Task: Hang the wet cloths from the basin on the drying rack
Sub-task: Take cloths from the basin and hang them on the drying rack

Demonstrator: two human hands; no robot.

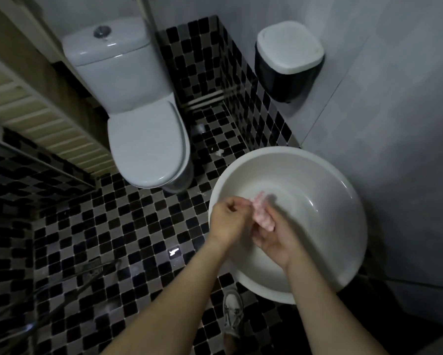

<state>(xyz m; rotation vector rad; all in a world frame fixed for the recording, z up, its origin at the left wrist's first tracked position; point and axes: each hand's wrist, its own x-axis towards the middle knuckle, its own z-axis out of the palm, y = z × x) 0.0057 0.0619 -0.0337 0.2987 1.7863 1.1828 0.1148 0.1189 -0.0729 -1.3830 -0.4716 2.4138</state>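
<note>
Gripping a bunched pink cloth (262,217) in the right hand (276,242), fingers curled round it. Left hand (228,216) curled at the cloth's far end; too blurred to tell whether pinching it. Both above the white basin (330,201). Beyond the left hand, a closed toilet (146,144); beyond the right, a wall bin (289,62).

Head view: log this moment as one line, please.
pink cloth: bunched, over white basin | left hand: grips one end | right hand: holds the rest | hung: not yet
</note>
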